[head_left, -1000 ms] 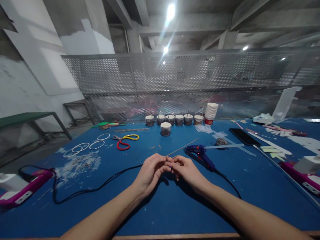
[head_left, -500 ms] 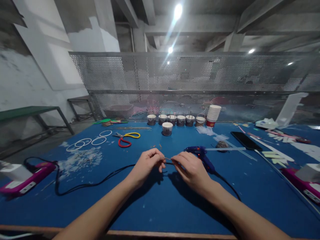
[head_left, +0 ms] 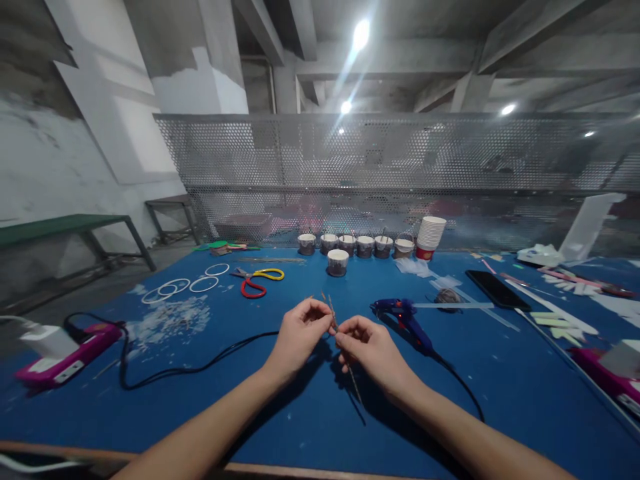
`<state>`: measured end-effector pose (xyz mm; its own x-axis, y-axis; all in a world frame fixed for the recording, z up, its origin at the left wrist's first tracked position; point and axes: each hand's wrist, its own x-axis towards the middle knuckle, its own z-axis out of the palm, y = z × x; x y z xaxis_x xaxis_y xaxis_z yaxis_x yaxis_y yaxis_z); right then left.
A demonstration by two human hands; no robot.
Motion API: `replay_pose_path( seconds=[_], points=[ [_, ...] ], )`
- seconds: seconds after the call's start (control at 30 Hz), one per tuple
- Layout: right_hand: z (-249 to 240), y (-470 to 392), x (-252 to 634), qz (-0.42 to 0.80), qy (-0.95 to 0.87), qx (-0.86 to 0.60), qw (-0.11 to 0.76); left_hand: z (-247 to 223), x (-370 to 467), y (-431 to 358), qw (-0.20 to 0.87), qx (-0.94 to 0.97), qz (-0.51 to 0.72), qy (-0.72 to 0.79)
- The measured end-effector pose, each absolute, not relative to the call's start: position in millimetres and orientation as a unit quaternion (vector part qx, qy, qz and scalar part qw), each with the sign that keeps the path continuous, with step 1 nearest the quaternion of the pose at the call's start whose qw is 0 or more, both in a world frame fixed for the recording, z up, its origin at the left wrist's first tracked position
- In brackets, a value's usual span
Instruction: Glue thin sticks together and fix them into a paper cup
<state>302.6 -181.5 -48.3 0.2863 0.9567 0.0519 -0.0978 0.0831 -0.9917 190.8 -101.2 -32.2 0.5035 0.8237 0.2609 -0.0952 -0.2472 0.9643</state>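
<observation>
Between my hands is a thin brown strand [head_left: 356, 383], twig-like or twisted; the frames do not settle its material. Its upper tip rises above my fingers, and its lower end slants down toward me over the table. My left hand [head_left: 303, 333] pinches it near the upper part, thumb against fingertips. Right beside, my right hand [head_left: 379, 352] pinches the strand just below, the fingertips of both hands almost touching. A blue hot glue gun [head_left: 407, 321] lies to the right of my right hand. Beyond my hands stands a small pale-rimmed cup [head_left: 338, 264] with a dark wrapped side.
Several similar cups [head_left: 365, 247] line the back beside stacked paper cups [head_left: 431, 235]. Scissors [head_left: 255, 283] and white rings [head_left: 204, 285] lie left. A black cable [head_left: 200, 368] crosses toward a magenta power strip [head_left: 75, 357]. A phone [head_left: 497, 289] and yarn ball [head_left: 447, 300] lie right.
The strand, earlier stretched roughly level between my hands, now slants from upper left to lower right. My hands have drawn closer together, and the view has shifted slightly.
</observation>
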Motion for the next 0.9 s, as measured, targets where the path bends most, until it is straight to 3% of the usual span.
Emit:
replay_pose_path(
  seconds=[0.2,0.6,0.9],
  points=[
    [-50.2,-183.0,303.1,0.39,-0.433,-0.533,0.614,-35.5,193.9,-105.3,0.535,0.666,0.44,0.276],
    [-54.1,-180.6,303.0,0.454,-0.393,-0.507,0.619,-34.0,190.2,-104.6,0.49,0.736,0.391,0.256],
    [-54.0,-178.4,306.1,0.4,-0.46,-0.553,0.569,-43.4,195.7,-97.2,0.642,0.625,0.365,0.253]
  ],
)
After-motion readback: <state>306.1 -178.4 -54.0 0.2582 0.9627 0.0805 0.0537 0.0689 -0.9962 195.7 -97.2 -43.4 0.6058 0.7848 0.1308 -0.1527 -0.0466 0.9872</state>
